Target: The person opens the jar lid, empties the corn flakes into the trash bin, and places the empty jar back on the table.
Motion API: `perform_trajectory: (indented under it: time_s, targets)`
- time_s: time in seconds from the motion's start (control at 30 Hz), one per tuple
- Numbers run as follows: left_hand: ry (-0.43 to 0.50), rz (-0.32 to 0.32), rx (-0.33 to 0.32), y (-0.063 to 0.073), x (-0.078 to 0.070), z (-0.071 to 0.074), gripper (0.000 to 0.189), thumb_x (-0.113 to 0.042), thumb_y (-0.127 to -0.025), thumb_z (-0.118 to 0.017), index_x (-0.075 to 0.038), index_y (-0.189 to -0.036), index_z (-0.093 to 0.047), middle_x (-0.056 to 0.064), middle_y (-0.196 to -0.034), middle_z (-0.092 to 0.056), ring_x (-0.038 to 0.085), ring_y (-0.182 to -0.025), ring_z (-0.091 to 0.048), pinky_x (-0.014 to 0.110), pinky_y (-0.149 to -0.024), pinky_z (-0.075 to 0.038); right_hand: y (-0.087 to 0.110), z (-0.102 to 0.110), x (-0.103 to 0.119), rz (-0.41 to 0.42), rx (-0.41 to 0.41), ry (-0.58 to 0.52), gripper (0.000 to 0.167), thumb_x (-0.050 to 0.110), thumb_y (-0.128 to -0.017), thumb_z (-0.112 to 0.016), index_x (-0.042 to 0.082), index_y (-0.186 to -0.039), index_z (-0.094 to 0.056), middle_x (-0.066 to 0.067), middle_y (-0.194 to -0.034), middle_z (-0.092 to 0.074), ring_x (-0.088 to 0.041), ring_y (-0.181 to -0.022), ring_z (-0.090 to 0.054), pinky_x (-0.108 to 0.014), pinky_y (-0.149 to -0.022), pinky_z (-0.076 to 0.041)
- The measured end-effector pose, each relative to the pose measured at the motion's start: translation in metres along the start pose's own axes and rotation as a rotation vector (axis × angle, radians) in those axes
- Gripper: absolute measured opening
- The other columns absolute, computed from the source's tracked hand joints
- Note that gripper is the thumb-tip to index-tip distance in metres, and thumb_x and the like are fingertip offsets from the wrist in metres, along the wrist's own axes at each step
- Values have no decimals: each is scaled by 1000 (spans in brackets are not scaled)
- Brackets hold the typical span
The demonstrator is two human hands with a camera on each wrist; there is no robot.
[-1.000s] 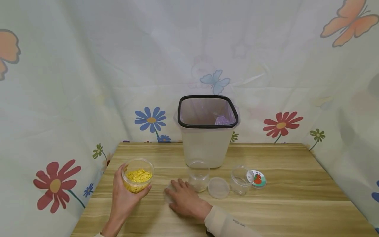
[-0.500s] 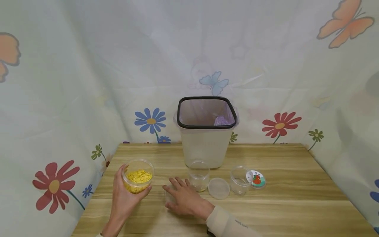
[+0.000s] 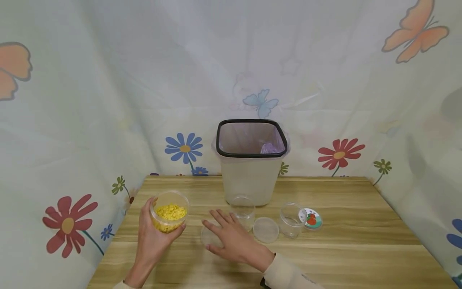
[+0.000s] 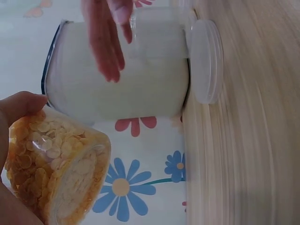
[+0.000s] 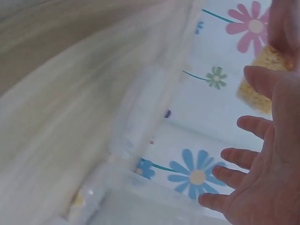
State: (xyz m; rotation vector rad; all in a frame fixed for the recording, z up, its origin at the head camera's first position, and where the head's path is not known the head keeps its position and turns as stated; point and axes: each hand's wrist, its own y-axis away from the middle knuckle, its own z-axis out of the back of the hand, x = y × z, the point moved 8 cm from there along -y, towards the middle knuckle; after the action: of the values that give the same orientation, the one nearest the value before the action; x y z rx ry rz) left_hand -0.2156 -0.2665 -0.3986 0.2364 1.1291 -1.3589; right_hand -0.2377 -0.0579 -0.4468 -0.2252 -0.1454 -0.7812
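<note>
My left hand grips a clear plastic jar of yellow flakes, fingers and thumb around its side. The jar is lidless and held above the left of the table, tilted in the left wrist view. My right hand is spread with straight fingers over a clear round lid lying on the table. In the left wrist view, a gap shows between that hand and the lid. The right wrist view shows nothing in its palm. Just behind the fingers stands a clear lidless jar, partly hidden.
A second flat lid lies right of my right hand. Beside it stands another clear jar, with a printed disc bearing a red picture next to it. A black-rimmed bin with a purple liner stands at the back.
My right hand has lifted off the lid and drawn slightly right, so more of the lid shows. The left hand keeps hold of the flake jar, which is nearly still.
</note>
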Motion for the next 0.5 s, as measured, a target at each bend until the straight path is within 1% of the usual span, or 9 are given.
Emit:
perform_trajectory:
  time_s: [0.3, 0.4, 0.5]
  targets:
    - [40, -11, 15, -4, -8, -3, 115, -23, -55, -96, -11, -149, -30, 15, -142, -42, 36, -127, -46, 63, -104, -38, 18, 38, 0, 24, -105, 29, 65, 53, -95, -55, 27, -152, -37, -6, -164, -23, -29, -150, -25, -55, -119, -26]
    - [62, -17, 14, -6, -11, -5, 115, -23, -55, -96, -12, -149, -31, 14, -141, -42, 35, -126, -46, 63, -103, -38, 22, 48, -3, 24, -136, 24, 64, 52, -95, -55, 26, -152, -37, -6, -164, -23, -30, -150, -26, -55, -119, -26]
    - [81, -36, 10, -8, -16, -7, 114, -22, -55, -96, -14, -149, -31, 12, -141, -43, 32, -126, -47, 61, -103, -39, 26, 58, -6, 20, -157, 16, 64, 51, -96, -55, 25, -152, -38, -7, -164, -24, -31, -150, -26, -57, -118, -26]
